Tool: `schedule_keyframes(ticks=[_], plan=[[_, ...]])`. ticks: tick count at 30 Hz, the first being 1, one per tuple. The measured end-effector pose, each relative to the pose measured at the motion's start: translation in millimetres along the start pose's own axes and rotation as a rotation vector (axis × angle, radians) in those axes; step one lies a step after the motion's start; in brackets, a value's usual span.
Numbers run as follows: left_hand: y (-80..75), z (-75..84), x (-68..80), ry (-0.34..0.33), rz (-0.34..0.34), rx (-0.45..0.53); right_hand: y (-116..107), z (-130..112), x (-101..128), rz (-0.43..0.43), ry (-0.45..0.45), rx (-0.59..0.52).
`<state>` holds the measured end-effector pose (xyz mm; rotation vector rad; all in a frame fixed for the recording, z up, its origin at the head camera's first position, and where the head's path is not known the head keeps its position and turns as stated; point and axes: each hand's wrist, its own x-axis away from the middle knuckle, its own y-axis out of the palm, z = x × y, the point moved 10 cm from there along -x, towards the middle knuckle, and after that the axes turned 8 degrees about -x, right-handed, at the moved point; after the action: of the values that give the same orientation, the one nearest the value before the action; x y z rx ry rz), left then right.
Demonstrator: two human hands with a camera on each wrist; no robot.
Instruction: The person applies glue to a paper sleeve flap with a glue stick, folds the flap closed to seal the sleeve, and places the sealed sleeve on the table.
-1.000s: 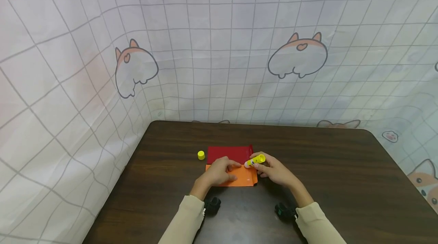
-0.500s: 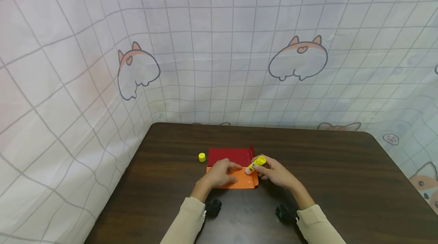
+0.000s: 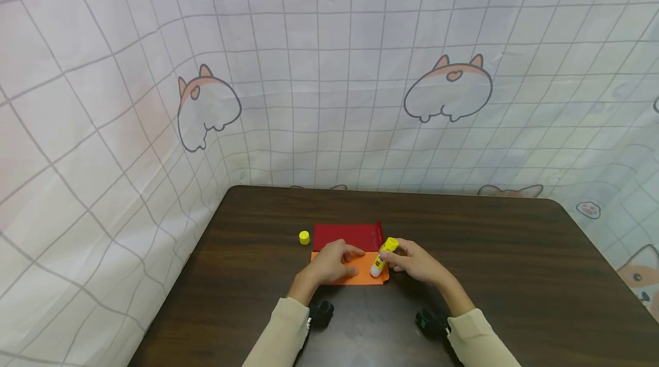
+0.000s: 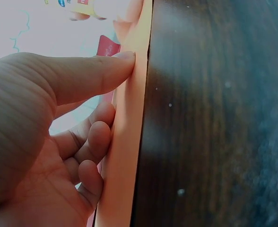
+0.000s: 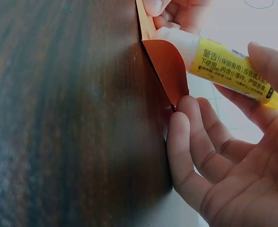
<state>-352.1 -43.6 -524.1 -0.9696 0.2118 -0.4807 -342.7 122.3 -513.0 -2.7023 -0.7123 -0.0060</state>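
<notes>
An orange paper envelope lies on the table, its open flap at the right end. My left hand rests on it, thumb and fingertips touching the paper. Between the thumb and fingers of my right hand I hold a yellow glue stick, uncapped and tilted. Its white end points down at the envelope beside the flap in the head view. Lower fingers of the right hand are at the flap's edge in the right wrist view.
Just beyond the orange envelope lies a dark red envelope, its flap also at the right. A yellow cap stands to its left. The dark wooden table meets a white checked cloth behind and at the sides.
The glue stick's white end has moved towards me along the right end of the orange envelope, and the stick is more upright. My left hand stays in place.
</notes>
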Motion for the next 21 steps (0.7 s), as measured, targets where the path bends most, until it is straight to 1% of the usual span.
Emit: schedule_keyframes(ticks=[21], plan=[[-0.7, -0.7, 0.1, -0.016, -0.010, 0.003, 0.1, -2.3, 0.5, -0.007, -0.017, 0.046]])
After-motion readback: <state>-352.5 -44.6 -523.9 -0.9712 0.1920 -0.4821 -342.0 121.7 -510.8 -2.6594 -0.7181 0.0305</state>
